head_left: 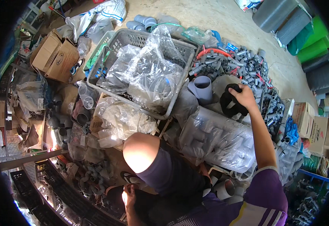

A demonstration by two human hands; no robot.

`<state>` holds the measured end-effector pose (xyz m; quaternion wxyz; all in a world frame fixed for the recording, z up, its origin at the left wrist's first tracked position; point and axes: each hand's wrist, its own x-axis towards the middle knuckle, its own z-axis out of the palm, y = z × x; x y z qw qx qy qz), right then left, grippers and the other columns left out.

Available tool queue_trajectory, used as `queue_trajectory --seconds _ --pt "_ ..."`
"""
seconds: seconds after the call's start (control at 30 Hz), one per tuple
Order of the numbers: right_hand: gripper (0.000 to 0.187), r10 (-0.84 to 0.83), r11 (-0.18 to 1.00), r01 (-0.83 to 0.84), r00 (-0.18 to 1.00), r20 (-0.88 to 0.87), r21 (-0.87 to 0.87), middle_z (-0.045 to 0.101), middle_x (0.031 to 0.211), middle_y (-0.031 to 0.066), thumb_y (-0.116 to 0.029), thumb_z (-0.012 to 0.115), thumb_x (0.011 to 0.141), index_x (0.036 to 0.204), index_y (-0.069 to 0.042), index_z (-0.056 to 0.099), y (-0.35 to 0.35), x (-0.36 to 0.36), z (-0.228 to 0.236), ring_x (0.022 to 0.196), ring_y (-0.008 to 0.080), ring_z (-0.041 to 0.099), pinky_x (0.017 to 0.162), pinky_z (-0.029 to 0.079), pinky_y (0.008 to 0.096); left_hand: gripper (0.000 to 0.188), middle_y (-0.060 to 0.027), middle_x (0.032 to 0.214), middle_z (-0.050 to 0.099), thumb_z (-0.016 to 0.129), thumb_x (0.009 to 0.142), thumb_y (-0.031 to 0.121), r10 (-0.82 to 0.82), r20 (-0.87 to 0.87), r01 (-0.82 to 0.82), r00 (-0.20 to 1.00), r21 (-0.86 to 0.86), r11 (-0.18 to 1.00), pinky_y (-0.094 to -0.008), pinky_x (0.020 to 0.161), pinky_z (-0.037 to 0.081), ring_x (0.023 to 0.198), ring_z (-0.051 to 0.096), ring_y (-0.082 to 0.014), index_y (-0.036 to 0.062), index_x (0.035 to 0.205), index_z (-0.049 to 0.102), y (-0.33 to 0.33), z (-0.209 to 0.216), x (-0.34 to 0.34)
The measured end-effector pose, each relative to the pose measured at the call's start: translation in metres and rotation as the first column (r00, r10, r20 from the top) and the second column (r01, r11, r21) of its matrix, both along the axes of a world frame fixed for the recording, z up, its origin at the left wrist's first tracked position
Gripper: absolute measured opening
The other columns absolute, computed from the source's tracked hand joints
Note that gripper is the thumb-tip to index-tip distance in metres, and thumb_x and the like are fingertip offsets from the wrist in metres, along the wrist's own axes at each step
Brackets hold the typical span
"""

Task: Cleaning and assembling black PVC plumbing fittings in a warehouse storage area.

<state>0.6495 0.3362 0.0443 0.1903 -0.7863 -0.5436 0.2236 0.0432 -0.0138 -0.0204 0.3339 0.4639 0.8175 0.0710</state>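
My right hand (243, 95) is stretched out ahead and closed around a black looped piece (228, 101). Its exact kind does not show. Just left of that piece stands a grey pipe tee (203, 89) with a wide round mouth. Below my right forearm lies a clear plastic bag of grey pipe fittings (217, 139). Down by my dark-clothed leg, at the lower left, is my left hand (128, 196) in bright sunlight. Its fingers are curled, and whatever they may hold is hidden.
A large grey crate (189, 49) filled with clear plastic bags stands ahead. Right of it spreads a heap of small grey fittings (243, 64). Cardboard boxes (55, 56) sit far left, black crates (55, 184) lower left. Rolls of mesh (292, 28) stand far right.
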Motion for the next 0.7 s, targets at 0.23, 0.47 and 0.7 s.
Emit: queue_trajectory --seconds 0.23,0.47,0.7 --pt "0.038 0.457 0.805 -0.464 0.882 0.112 0.369 0.068 0.101 0.0196 -0.035 0.073 0.077 0.095 -0.002 0.07 0.123 -0.11 0.065 0.096 0.036 0.066 0.082 0.051 0.0433 0.035 -0.017 0.1 0.07 0.057 0.095 0.038 0.182 -0.034 -0.183 0.983 -0.009 0.983 -0.0431 0.081 0.052 0.095 0.067 -0.036 0.0084 0.113 0.062 -0.038 -0.021 -0.027" --pt "0.038 0.642 0.745 -0.553 0.745 0.178 -0.372 0.069 0.1 0.0246 -0.029 0.073 0.067 0.095 -0.003 0.072 0.229 -0.261 -0.01 0.097 0.0377 0.068 0.083 0.055 0.0439 0.04 -0.0183 0.102 0.071 0.057 0.094 0.041 0.233 -0.185 -0.258 0.955 -0.126 0.958 -0.0447 0.084 0.051 0.097 0.066 -0.0386 0.0056 0.112 0.065 -0.02 0.009 -0.008" --pt "0.024 0.47 0.867 -0.46 0.883 0.009 -0.189 0.071 0.1 0.0179 -0.022 0.069 0.079 0.096 -0.005 0.071 0.17 -0.354 -0.04 0.096 0.0347 0.069 0.086 0.055 0.0428 0.043 -0.0204 0.106 0.069 0.053 0.097 0.047 0.209 -0.157 -0.229 0.965 -0.125 0.965 -0.047 0.08 0.053 0.097 0.066 -0.0413 0.013 0.121 0.064 -0.038 0.015 -0.009"
